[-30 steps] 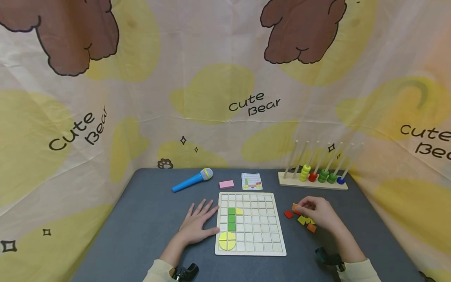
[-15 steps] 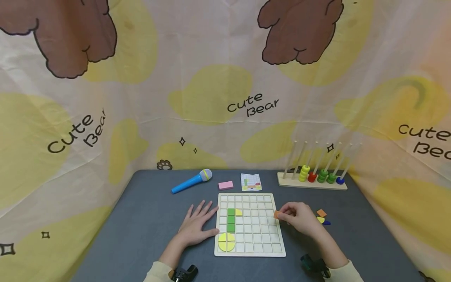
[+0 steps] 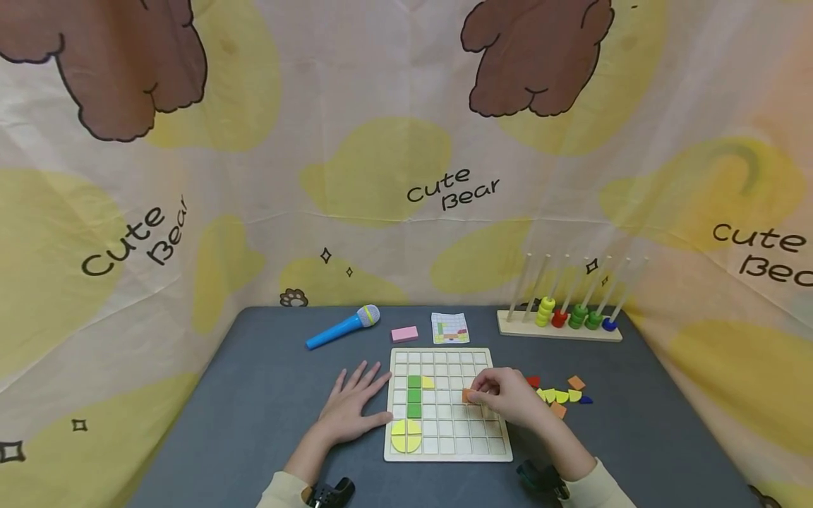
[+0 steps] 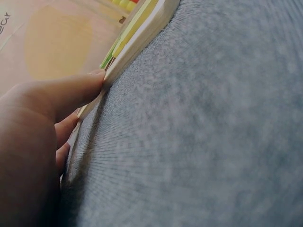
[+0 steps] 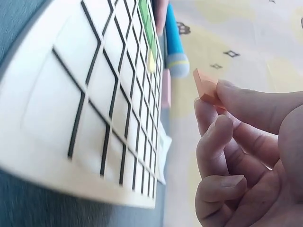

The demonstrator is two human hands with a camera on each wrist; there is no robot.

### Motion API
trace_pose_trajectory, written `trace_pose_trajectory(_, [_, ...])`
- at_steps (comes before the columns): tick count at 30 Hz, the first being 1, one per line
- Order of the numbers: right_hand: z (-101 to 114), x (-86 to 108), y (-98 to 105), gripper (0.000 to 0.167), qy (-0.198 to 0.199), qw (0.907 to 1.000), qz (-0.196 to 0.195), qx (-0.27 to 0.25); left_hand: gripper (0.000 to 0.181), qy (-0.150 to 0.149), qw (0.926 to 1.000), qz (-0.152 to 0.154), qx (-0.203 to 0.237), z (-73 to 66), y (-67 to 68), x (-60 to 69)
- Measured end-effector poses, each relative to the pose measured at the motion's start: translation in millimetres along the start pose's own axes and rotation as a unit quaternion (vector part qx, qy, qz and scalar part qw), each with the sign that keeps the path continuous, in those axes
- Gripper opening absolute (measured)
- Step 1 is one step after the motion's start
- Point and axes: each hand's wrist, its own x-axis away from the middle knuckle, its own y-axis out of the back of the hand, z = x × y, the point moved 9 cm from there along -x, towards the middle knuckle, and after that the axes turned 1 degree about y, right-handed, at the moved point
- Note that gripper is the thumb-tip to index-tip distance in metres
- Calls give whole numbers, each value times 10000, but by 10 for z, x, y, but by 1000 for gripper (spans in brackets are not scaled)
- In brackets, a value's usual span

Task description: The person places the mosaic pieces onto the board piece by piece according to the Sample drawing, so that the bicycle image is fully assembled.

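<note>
An orange square tile (image 5: 207, 87) is pinched between the thumb and index finger of my right hand (image 3: 511, 396), above the right part of a white grid board (image 3: 447, 452). My left hand (image 3: 351, 406) lies flat with fingers spread at the board's left edge, and its thumb touches that edge in the left wrist view. On the board, green square tiles (image 3: 414, 396) form a column with a yellow piece (image 3: 428, 382) beside its top. Yellow quarter-round pieces (image 3: 406, 436) make a circle at the lower left.
Loose yellow pieces (image 3: 562, 396), orange tiles (image 3: 576, 382), a red tile (image 3: 533, 382) and a blue piece (image 3: 586, 400) lie right of the board. Behind stand a toy microphone (image 3: 343, 329), a pink block (image 3: 404, 334), a pattern card (image 3: 450, 329) and a bead rack (image 3: 559, 328).
My right hand has picked the orange tile from the loose pieces and carried it left over the board. My left hand has stayed at the board's edge.
</note>
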Motion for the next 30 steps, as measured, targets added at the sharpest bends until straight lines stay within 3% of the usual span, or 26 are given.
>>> trace_pose_trajectory(13, [223, -35, -398, 11, 545, 9976, 432, 24, 83, -22, 10000, -48, -18, 15, -5, -5])
trace_pose_trajectory(30, [317, -86, -754, 15, 445, 9978, 474, 85, 83, -4, 9999, -17, -113, 20, -22, -17])
